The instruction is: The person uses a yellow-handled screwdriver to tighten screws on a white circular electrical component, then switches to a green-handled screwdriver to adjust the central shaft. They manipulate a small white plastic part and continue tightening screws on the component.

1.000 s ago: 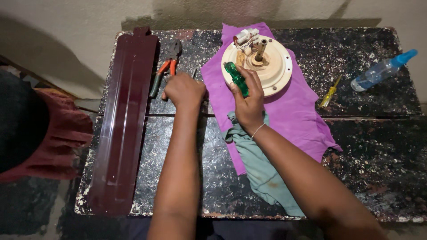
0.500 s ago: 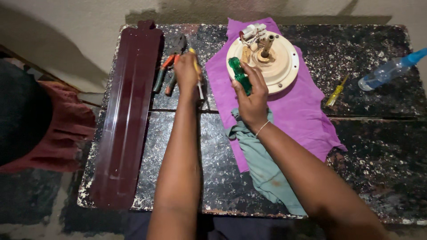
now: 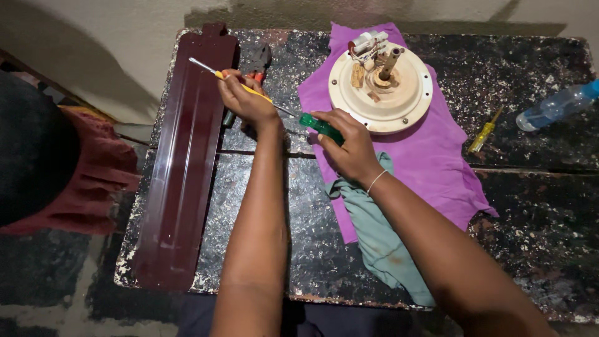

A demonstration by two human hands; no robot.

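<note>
My left hand (image 3: 244, 100) grips a yellow-handled screwdriver (image 3: 218, 75), its thin shaft pointing up-left over the maroon fan blade (image 3: 187, 162). Red-handled pliers (image 3: 257, 67) lie just beyond that hand. A green-handled screwdriver (image 3: 319, 126) is held in my right hand (image 3: 350, 150), with its metal shaft reaching left towards my left hand. Just beyond my right hand sits a cream round fan motor (image 3: 382, 93) with a centre shaft and wiring, resting on a purple cloth (image 3: 430, 162).
A teal cloth (image 3: 374, 237) lies under my right forearm on the black speckled table (image 3: 312, 249). A small yellow screwdriver (image 3: 485, 132) and a clear plastic bottle (image 3: 555, 107) lie at the right. A person in red cloth (image 3: 93, 181) is at the left.
My left hand has lifted the yellow-handled screwdriver from beside the pliers. My right hand has shifted left, off the motor, keeping the green-handled screwdriver.
</note>
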